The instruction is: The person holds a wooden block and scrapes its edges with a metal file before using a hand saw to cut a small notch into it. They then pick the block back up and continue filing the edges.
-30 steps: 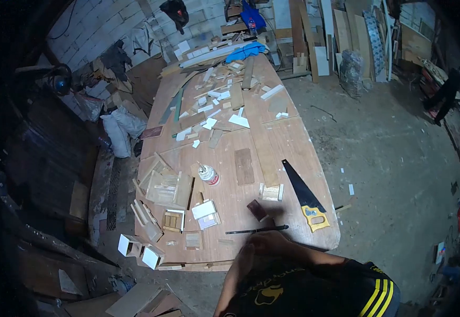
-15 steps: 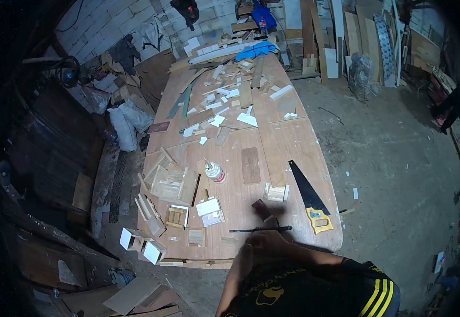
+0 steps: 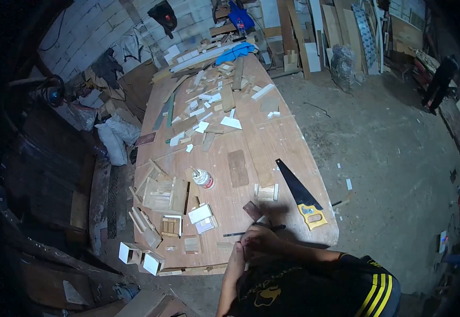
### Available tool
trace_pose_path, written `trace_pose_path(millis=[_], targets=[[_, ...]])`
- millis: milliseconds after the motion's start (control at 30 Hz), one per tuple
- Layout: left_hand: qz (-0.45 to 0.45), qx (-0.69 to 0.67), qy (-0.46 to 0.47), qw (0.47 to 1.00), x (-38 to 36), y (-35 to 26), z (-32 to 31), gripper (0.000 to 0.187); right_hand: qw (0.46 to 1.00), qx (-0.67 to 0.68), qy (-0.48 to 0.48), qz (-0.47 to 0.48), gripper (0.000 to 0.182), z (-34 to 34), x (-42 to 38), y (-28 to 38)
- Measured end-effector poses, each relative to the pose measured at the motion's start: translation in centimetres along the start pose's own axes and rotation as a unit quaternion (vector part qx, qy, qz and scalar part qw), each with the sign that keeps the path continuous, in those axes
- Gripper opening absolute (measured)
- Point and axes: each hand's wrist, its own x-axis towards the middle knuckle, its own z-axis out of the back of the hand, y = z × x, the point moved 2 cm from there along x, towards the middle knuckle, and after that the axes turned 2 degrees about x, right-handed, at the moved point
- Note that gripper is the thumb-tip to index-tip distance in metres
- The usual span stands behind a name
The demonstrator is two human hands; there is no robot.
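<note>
My left hand (image 3: 235,260) and my right hand (image 3: 260,239) are close together over the near edge of the table, in front of my body. Both look closed, fingers curled toward each other; whatever is between them is too small or hidden to make out. Just beyond my right hand, a thin dark rod-like thing (image 3: 232,234) crosses behind the fingers. A small reddish-brown board (image 3: 251,210) lies past it. To the right rests a handsaw (image 3: 297,188) with a yellow handle. A small wooden piece with white edges (image 3: 266,192) sits farther ahead.
The wooden table (image 3: 293,142) carries a white glue bottle (image 3: 202,178), a wooden box-like assembly (image 3: 164,195), small white-topped boxes (image 3: 153,263) and a flat brown board (image 3: 237,168). Several wood offcuts (image 3: 209,105) and a blue cloth (image 3: 235,53) cover its far end. Planks (image 3: 341,26) lean behind.
My right hand has lifted slightly and my left hand's fingers now show beside it. The whole view has shifted, so the table's things appear farther left.
</note>
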Motion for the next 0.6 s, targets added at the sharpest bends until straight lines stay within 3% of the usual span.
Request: trace_pose_path(millis=[33,100,133,167,200,267,300,367,467,533,600], targets=[[0.010,0.002,0.003,1.000,0.0,-0.4,-0.2,0.067,1.000,0.005,-0.004,-0.009,0.012,0.0,0.0,-0.7],[-0.065,0.042,0.008,0.997,-0.3,-1.4,-0.6,0.066,0.982,0.191,0.002,-0.008,0.013,-1.0,-0.9,-2.3],[-0.050,0.113,0.001,0.992,-1.2,-4.0,-1.0,0.068,0.964,0.258,-0.021,-0.063,0.009,-1.1,-1.2,-1.1],[-0.039,0.096,0.019,0.994,-0.8,-2.3,-0.5,0.067,0.963,0.264,-0.024,-0.045,0.006,-1.4,-1.2,-1.3],[-0.002,0.103,0.018,0.994,-1.1,-2.4,-0.4,0.066,0.992,0.094,0.023,-0.077,0.008,0.2,-0.5,0.9],[-0.091,0.099,0.027,0.991,-0.9,-3.1,-1.2,0.063,0.998,0.052,-0.014,0.031,0.015,-1.3,-2.0,-1.1],[-0.085,0.096,0.029,0.991,-1.0,-2.0,-0.8,0.063,0.998,0.054,-0.015,0.024,0.015,-1.1,-2.4,-0.7],[0.009,0.145,0.040,0.989,-1.2,1.2,0.6,0.062,0.986,0.057,0.067,-0.139,0.018,-0.3,-2.6,-0.3],[0.026,0.138,0.008,0.990,-2.0,1.6,1.0,0.062,0.988,0.003,0.035,-0.148,0.015,1.0,-3.4,-1.0],[0.073,0.146,0.003,0.987,-2.6,-1.5,0.5,0.065,0.961,-0.050,-0.005,-0.274,0.018,1.2,-5.2,-6.4],[0.081,0.009,-0.035,0.996,-3.1,-2.0,0.7,0.065,0.959,-0.172,-0.003,-0.224,0.030,3.0,-7.3,-11.5]])
